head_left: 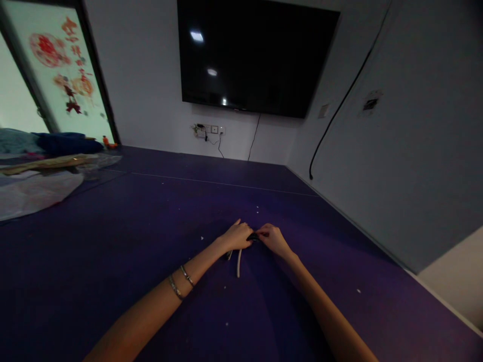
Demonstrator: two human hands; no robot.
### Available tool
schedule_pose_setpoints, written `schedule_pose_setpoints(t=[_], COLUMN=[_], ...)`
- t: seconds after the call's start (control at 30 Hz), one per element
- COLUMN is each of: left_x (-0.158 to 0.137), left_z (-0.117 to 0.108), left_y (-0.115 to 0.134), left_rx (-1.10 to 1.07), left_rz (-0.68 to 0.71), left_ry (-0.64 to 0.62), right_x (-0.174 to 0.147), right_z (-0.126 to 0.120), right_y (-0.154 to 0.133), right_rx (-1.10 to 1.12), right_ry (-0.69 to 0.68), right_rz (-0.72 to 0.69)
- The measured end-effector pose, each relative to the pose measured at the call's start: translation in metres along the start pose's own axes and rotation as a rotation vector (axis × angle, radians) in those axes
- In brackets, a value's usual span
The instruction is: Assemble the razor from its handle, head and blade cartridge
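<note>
Over the purple surface, my left hand [237,236] is closed around a small dark object [253,236] whose kind I cannot make out. My right hand [272,239] meets it from the other side, with thumb and fingertips pinched at the dark object's right end. Below my left palm a pale, cord-like strip [239,263] sticks out toward me. Beside it a second, shorter light and dark end [229,255] shows; the rest of both is hidden under the hand. Two metal bangles sit on my left forearm.
The purple surface [181,211] carries several small white scraps. Cloth bundles [71,143] and a whitish plastic sheet [41,193] lie at the far left. A television [256,55] hangs on the wall above sockets [214,129]; a black cable [341,103] dangles along the right wall.
</note>
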State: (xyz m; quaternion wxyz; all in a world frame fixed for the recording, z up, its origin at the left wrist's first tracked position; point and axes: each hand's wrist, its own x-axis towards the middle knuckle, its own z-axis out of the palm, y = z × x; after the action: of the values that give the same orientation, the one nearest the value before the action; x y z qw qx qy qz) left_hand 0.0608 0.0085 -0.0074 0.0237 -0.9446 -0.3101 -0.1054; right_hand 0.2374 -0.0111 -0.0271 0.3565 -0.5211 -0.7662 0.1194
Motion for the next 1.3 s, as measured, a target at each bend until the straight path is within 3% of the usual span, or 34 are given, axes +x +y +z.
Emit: schedule_pose_setpoints(t=[0.27, 0.5, 0.67, 0.77, 0.87, 1.07, 1.3], left_x=[-0.004, -0.005, -0.003, -0.007, -0.019, -0.053, -0.063], left_z=[-0.002, -0.007, -0.043, -0.069, -0.079, -0.05, -0.03], left_y=[0.001, 0.004, -0.001, -0.002, 0.0, 0.004, 0.017], left_rx=[-0.005, -0.058, -0.093, -0.094, -0.077, -0.131, -0.009], left_rz=[0.012, -0.046, -0.11, -0.274, -0.441, -0.534, -0.566], left_ry=[0.009, -0.003, 0.101, 0.234, 0.218, -0.071, -0.063], right_x=[-0.001, -0.005, -0.006, -0.006, -0.006, -0.006, -0.006], right_z=[0.0, -0.002, -0.003, -0.003, -0.002, 0.0, 0.001], right_y=[0.022, 0.023, 0.021, 0.02, 0.021, 0.023, 0.022], right_rx=[0.25, 0.375, 0.367, 0.384, 0.401, 0.385, 0.377], right_ry=[0.127, 0.161, 0.186, 0.19, 0.183, 0.174, 0.163], right_rz=[0.236, 0.304, 0.306, 0.323, 0.315, 0.287, 0.287])
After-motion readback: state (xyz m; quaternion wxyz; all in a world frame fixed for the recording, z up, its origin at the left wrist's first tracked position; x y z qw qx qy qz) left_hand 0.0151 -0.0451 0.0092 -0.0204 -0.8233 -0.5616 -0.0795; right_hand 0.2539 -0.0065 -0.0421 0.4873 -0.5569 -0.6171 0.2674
